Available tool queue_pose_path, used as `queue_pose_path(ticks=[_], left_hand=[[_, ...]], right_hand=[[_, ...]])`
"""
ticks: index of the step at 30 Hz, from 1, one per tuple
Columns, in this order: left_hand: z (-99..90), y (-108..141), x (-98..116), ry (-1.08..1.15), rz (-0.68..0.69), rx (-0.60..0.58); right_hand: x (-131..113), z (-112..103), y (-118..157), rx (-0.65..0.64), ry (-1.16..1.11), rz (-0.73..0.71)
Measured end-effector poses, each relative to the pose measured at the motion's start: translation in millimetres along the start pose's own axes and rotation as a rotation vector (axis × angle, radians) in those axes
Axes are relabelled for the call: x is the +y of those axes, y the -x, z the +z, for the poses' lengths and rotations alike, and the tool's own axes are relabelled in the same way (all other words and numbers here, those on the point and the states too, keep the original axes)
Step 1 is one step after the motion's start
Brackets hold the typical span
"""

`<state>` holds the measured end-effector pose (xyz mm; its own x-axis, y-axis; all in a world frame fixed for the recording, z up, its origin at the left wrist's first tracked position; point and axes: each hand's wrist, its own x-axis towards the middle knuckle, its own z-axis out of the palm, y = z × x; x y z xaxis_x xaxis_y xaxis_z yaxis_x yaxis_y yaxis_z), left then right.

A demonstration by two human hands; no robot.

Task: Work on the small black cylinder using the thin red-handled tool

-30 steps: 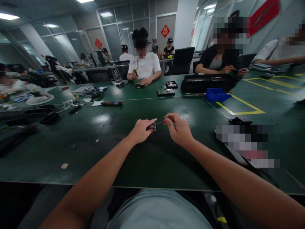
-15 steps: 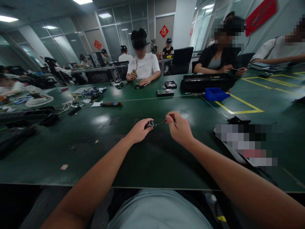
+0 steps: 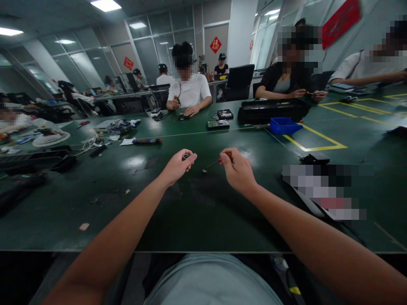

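My left hand (image 3: 179, 166) is closed around a small dark cylindrical part (image 3: 186, 156) with a light ring at its end; the fingers hide most of it. In my right hand (image 3: 238, 169) is a screwdriver (image 3: 219, 160) with a reddish handle, its thin shaft slanting down to the left. By the screwdriver's tip lies a tiny metallic piece (image 3: 204, 171), too small to name. Both hands are just above the green tabletop (image 3: 203, 220), apart from each other.
Hard drives (image 3: 218, 124) and a blue bin (image 3: 285, 126) stand ahead, near a long black casing (image 3: 273, 111). Left are a dark rod-like tool (image 3: 146, 141), a white fan-like part (image 3: 51, 139) and scraps. A person (image 3: 190, 91) works opposite.
My left hand has drawn back to the left with the cylindrical part, away from the screwdriver tip. The tiny piece now shows apart from it, by the tip. My right hand has hardly moved.
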<state>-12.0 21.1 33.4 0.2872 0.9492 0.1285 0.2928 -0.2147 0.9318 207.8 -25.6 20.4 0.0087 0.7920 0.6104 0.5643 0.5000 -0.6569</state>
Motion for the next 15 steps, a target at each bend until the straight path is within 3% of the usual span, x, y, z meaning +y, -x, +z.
queue_pose_path(ticks=[6, 10, 15], left_hand=[[6.1, -8.9, 1.9, -0.693, 0.160, -0.184], [17.7, -15.6, -5.5, -0.913, 0.120, -0.339], [24.2, -20.1, -10.0, -1.053, 0.099, -0.364]], right_hand=[[-1.5, -0.7, 0.9, -0.012, 0.000, -0.007], [-3.5, -2.1, 0.7, -0.011, 0.005, -0.005], [-4.6, -2.7, 0.4, -0.020, 0.011, -0.003]])
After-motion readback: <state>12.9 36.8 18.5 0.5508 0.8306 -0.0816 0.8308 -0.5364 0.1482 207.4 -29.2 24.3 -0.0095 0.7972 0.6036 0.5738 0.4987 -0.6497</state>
